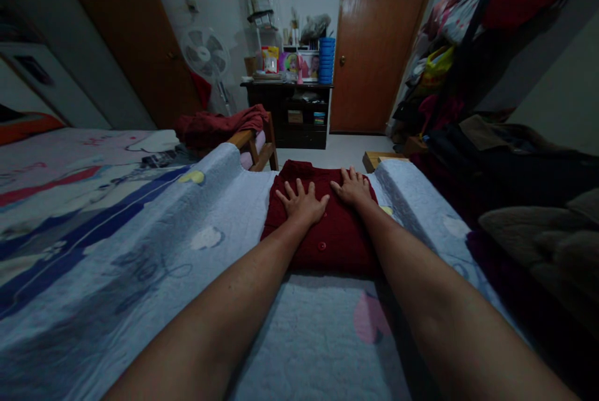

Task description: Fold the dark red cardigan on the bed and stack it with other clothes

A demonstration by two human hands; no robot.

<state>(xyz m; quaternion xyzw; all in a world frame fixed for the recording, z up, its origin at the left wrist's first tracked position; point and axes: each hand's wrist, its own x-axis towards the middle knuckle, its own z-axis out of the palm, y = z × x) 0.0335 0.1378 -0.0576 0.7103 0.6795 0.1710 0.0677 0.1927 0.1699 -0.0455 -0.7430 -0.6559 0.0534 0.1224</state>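
Note:
A dark red buttoned shirt (337,254), folded into a rough rectangle, lies flat on a light blue quilt (299,332) with heart and cloud shapes. My left hand (303,201) rests on the shirt's upper left part, palm down, fingers spread. On its upper right part lies my right hand (353,187), likewise flat with fingers apart. Neither hand grips the cloth. Between my forearms one button shows on the shirt's front. The collar end points away from me, toward the quilt's far edge.
Left of the quilt is a bed with a patterned sheet (56,170). A crumpled red cloth (219,126) hangs over a wooden frame (264,154). Piled clothes (524,164) crowd the right side. Farther back stand a white fan (206,52), a dark cabinet (304,136) and a wooden door (374,58).

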